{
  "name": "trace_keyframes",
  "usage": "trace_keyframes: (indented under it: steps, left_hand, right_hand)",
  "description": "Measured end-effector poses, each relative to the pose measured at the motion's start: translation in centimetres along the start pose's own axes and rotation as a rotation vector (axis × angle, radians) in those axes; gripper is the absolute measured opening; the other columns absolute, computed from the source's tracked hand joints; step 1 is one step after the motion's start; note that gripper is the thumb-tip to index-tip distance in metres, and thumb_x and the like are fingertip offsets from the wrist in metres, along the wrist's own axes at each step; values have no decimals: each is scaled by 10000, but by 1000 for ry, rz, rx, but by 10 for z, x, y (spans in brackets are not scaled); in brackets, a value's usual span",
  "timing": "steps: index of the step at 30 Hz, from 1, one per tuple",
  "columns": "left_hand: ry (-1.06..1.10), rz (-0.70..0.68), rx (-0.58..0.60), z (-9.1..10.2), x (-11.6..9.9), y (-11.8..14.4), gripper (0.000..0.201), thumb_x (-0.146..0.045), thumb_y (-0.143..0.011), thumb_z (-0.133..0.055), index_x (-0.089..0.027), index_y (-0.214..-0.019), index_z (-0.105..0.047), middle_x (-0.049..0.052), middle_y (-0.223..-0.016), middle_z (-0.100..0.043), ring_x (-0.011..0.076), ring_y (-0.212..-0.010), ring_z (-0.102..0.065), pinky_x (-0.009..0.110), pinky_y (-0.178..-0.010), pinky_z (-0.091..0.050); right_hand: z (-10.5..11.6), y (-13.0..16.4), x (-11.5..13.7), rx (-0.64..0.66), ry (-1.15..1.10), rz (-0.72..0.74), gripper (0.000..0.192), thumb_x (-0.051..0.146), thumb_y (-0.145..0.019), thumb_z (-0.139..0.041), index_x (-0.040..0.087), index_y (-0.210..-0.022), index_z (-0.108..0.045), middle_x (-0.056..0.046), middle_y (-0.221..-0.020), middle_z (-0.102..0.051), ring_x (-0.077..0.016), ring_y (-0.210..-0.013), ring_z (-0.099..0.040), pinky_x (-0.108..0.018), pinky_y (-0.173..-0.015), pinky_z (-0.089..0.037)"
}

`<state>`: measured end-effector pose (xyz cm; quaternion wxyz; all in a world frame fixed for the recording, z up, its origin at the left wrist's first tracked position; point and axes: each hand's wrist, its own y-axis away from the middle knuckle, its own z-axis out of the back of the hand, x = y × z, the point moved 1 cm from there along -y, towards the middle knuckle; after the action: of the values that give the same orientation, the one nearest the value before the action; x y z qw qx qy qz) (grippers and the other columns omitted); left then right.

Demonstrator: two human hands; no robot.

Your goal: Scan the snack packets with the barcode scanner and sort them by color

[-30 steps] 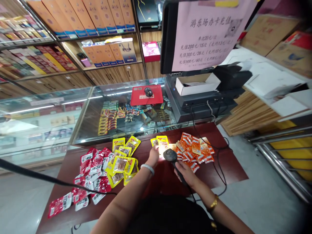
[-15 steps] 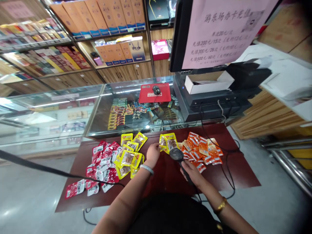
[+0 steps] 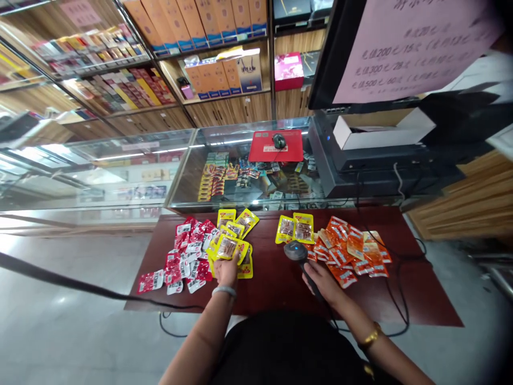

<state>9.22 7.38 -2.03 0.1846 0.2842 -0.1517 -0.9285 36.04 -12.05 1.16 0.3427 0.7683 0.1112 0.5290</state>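
My left hand (image 3: pixel 226 271) is closed on the edge of a yellow snack packet (image 3: pixel 227 247) at the pile of yellow packets left of centre. In my right hand (image 3: pixel 324 282) is a black handheld barcode scanner (image 3: pixel 295 250), its head pointing away from me over the table. Just beyond the scanner, two yellow packets (image 3: pixel 286 229) lie side by side. Orange snack packets (image 3: pixel 340 248) are heaped to the right of them, and red and white packets (image 3: pixel 190 248) spread out at the left, touching the yellow pile.
Everything lies on a dark red table (image 3: pixel 264 289) against a glass display counter (image 3: pixel 180 176). On the counter are a red mouse pad (image 3: pixel 294 152), a mouse (image 3: pixel 279 140) and a cash drawer (image 3: pixel 360 163) below a monitor. Black cables (image 3: pixel 404 299) trail over the table's right side.
My left hand has moved left, from the separate yellow packets to the yellow pile, and grips one there. Two yellow packets now lie flat beyond the scanner. The scanner stays in my right hand.
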Motion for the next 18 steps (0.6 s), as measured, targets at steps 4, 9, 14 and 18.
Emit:
trace_keyframes:
  steps: [4, 9, 14, 18]
  left_hand:
    - [30, 104, -116, -3, -5, -5, 461, -569, -749, -676, -154, -946, -645, 150, -882, -696, 338, -941, -664, 437, -773, -507]
    - [94, 40, -215, 2, -11, -14, 332, -501, -747, -694, -214, -823, -545, 64, -749, -624, 289, -797, -634, 434, -755, -490]
    - [336, -203, -109, -20, -24, 2, 292, -475, -789, -624, -228, -805, -469, -22, -705, -528, 174, -674, -545, 314, -682, -461]
    - [428, -394, 75, -55, -56, 36, 297, -482, -777, -621, -223, -812, -480, -28, -725, -518, 151, -674, -516, 276, -661, -437]
  right_hand:
    - [-5, -1, 1, 18, 12, -3, 534, 734, -756, -628, 235, -921, -535, 91, -542, -486, -67, -392, -378, -181, -383, -292]
    - [-3, 1, -1, 7, 17, 14, 519, 714, -780, -629, 233, -958, -552, 85, -563, -492, -74, -414, -410, -178, -388, -303]
    - [-1, 9, 4, 8, -6, 24, 536, 734, -755, -639, 229, -897, -532, 84, -552, -498, -71, -406, -402, -180, -382, -292]
    - [-3, 16, 16, 15, -60, 73, 540, 741, -759, -629, 229, -862, -495, 87, -551, -500, -63, -400, -391, -182, -388, -298]
